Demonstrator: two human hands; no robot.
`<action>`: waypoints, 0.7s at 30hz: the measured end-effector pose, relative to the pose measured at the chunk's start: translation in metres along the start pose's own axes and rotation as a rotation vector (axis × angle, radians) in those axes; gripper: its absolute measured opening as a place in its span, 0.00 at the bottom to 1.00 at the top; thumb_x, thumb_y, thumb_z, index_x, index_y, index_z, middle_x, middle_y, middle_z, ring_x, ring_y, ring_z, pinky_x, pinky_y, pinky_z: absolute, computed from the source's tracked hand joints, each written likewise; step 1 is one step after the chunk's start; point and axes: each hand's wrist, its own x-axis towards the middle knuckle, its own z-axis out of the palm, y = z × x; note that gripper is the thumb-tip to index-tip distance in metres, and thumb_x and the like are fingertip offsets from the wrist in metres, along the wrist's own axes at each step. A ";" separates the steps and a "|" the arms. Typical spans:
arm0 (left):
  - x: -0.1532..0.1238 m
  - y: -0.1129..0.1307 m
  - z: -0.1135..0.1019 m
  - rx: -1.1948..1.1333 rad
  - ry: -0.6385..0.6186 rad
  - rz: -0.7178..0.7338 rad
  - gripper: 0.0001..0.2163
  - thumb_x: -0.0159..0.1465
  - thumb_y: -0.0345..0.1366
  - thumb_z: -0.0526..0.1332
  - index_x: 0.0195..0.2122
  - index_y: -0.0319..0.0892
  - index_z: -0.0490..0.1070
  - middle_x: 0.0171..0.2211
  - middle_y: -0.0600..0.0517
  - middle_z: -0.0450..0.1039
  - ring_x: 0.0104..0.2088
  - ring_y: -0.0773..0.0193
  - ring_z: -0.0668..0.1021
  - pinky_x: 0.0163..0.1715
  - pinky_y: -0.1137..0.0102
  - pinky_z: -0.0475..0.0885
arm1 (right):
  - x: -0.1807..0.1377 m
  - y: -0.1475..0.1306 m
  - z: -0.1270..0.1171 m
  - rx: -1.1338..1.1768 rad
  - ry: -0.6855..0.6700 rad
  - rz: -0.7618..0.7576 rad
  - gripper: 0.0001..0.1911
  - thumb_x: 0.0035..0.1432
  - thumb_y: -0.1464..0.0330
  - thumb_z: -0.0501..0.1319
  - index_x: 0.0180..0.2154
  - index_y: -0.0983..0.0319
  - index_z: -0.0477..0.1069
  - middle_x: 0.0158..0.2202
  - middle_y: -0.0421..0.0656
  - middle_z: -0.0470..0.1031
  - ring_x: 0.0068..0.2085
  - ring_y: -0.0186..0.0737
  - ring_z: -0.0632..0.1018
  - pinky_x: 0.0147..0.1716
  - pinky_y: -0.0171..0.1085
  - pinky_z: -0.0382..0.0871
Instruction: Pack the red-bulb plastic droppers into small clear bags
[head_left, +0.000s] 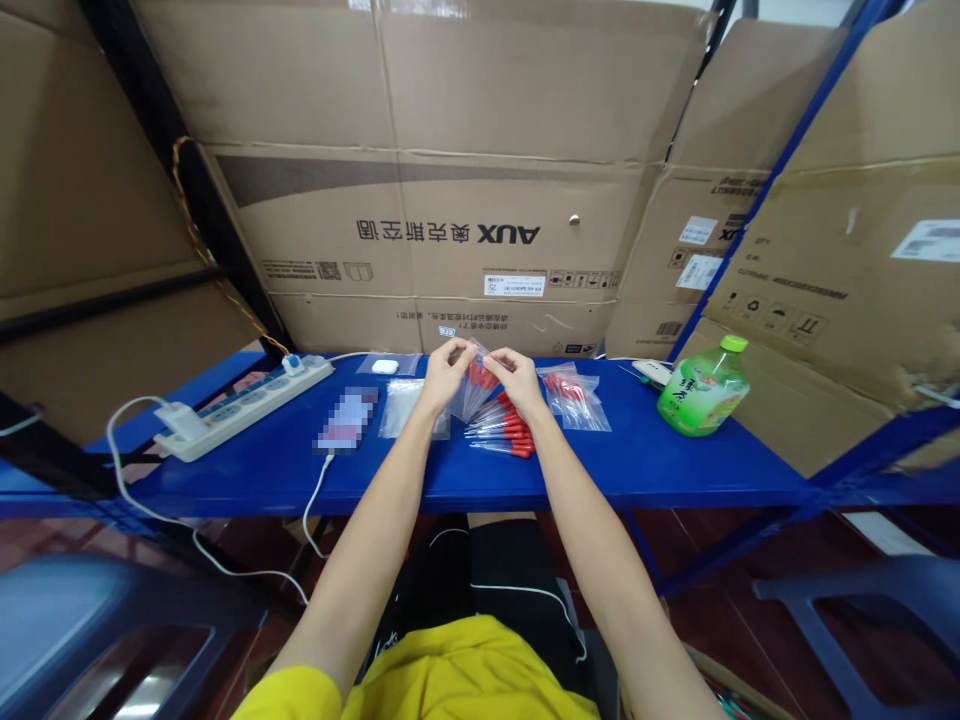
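Note:
My left hand [444,375] and my right hand [517,380] are raised just above the blue shelf [645,465], fingers pinched on the top edge of a small clear plastic bag [474,385] with red-capped tubes inside. Below the hands, a loose pile of red-capped clear tubes [504,432] lies on the shelf. A filled bag of the same tubes [574,397] sits just right of my right hand. A stack of empty clear bags [403,407] lies left of my left hand.
A white power strip [244,405] with a plugged charger and cables runs along the left. A phone [346,420], a white earbud case [385,367], and a green drink bottle [703,388] sit on the shelf. Cardboard boxes [450,230] wall the back.

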 end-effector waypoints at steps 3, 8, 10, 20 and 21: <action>-0.001 0.001 0.000 0.000 -0.053 0.003 0.17 0.62 0.52 0.66 0.34 0.41 0.75 0.30 0.52 0.75 0.30 0.65 0.72 0.34 0.71 0.69 | 0.000 -0.001 -0.002 -0.009 0.035 -0.004 0.20 0.49 0.48 0.71 0.30 0.58 0.76 0.28 0.40 0.79 0.31 0.41 0.78 0.36 0.39 0.73; -0.002 0.003 0.001 0.023 -0.080 0.057 0.17 0.62 0.52 0.67 0.34 0.41 0.75 0.34 0.51 0.77 0.34 0.63 0.75 0.39 0.70 0.70 | 0.000 -0.003 -0.001 0.031 0.043 0.006 0.19 0.48 0.50 0.72 0.30 0.59 0.77 0.29 0.40 0.79 0.31 0.40 0.77 0.35 0.38 0.72; -0.002 0.003 0.001 0.027 -0.069 0.053 0.17 0.62 0.51 0.67 0.34 0.41 0.76 0.34 0.51 0.78 0.34 0.63 0.75 0.39 0.70 0.70 | -0.001 -0.004 0.000 0.067 0.046 0.012 0.19 0.47 0.51 0.73 0.32 0.60 0.78 0.30 0.40 0.80 0.32 0.40 0.77 0.35 0.38 0.72; -0.002 -0.001 0.001 -0.046 -0.110 -0.002 0.17 0.64 0.52 0.65 0.35 0.40 0.76 0.30 0.52 0.74 0.27 0.67 0.70 0.29 0.72 0.66 | 0.000 -0.004 -0.001 0.106 0.051 0.027 0.19 0.46 0.52 0.74 0.32 0.60 0.79 0.29 0.39 0.79 0.31 0.38 0.76 0.35 0.36 0.71; -0.002 0.000 0.001 -0.051 -0.090 -0.012 0.18 0.64 0.52 0.65 0.35 0.40 0.76 0.28 0.53 0.73 0.25 0.68 0.69 0.28 0.72 0.64 | 0.000 -0.004 -0.001 0.109 0.048 0.033 0.19 0.46 0.52 0.74 0.31 0.60 0.79 0.29 0.40 0.79 0.31 0.38 0.77 0.35 0.36 0.71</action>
